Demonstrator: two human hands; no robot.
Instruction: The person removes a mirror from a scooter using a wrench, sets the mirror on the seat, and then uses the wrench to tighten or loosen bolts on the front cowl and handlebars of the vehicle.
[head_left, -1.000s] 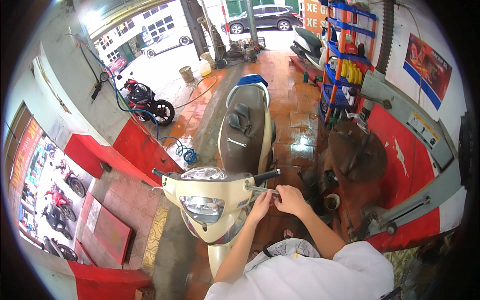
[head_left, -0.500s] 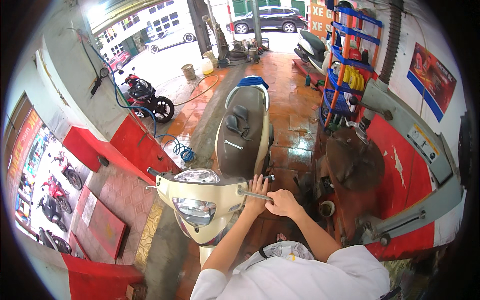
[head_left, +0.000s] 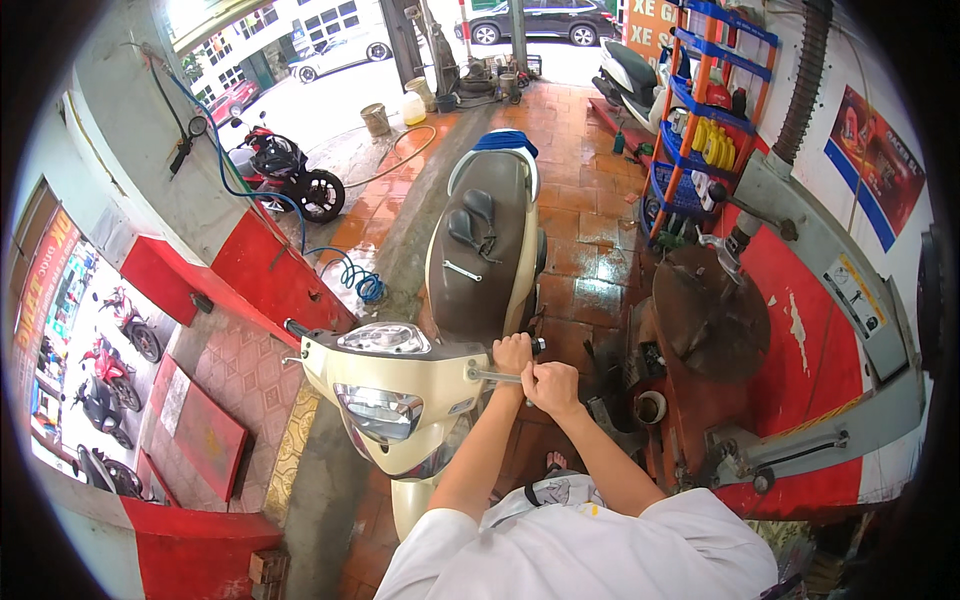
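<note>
A cream scooter (head_left: 380, 400) faces me, its brown seat (head_left: 470, 310) behind the handlebar. My left hand (head_left: 512, 352) is closed around the dark handlebar grip on the picture's right, whose end (head_left: 539, 345) shows beyond my fingers. Just below it, my right hand (head_left: 550, 386) holds a silver wrench (head_left: 495, 376) that reaches to the bolt hole in the cream cowl. Two detached black mirrors (head_left: 462, 225) lie on the seat with another wrench (head_left: 462, 271); a blue cloth (head_left: 506, 141) is at the seat's rear.
A tyre machine (head_left: 705, 315) and a blue-orange shelf (head_left: 700, 130) stand on the right. A coiled blue hose (head_left: 362, 280) lies by the red-and-white wall at left. A black motorcycle (head_left: 280, 175), buckets (head_left: 376, 120) and a parked scooter (head_left: 625, 85) are farther off.
My left hand has moved from beside the wrench up onto the handlebar grip and closed around it. My right hand keeps hold of the wrench, which is now more nearly level.
</note>
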